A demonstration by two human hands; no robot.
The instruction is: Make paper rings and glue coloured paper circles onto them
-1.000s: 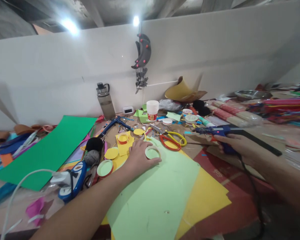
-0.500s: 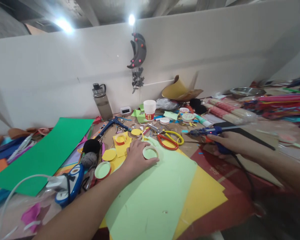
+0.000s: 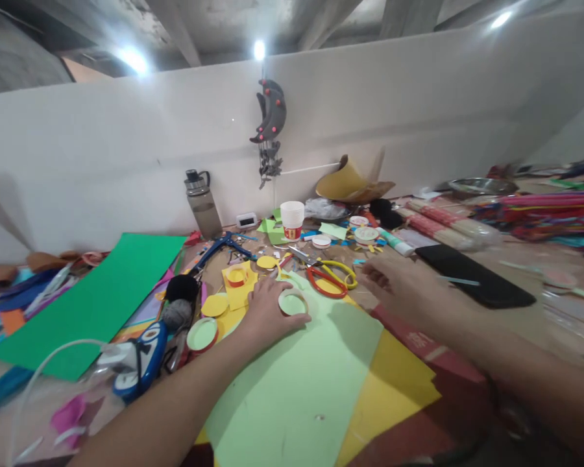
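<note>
My left hand (image 3: 270,311) lies on a light green sheet of paper (image 3: 302,389), with its thumb and fingers curled around a narrow paper ring (image 3: 293,302) standing on it. My right hand (image 3: 387,282) is a little blurred, over the cardboard right of the scissors (image 3: 331,277); its fingers are loosely bent and apart, with nothing visible in them. Behind its wrist a clear glue stick (image 3: 460,281) sticks out; the glue gun itself is hidden by the hand and forearm. Yellow sheets (image 3: 394,383) lie beneath the green one.
Left of my left hand are a green-centred paper ring (image 3: 202,335), yellow circles (image 3: 215,305) and black yarn (image 3: 182,287). White cups (image 3: 292,217), a bottle (image 3: 203,206) and blue pliers-like tool (image 3: 219,250) stand or lie behind. A black phone-like slab (image 3: 477,275) is right.
My right hand has let go of the glue gun and moved left toward the scissors. The glue stick sits lower, and the black slab shows more fully. My left hand keeps its place.
</note>
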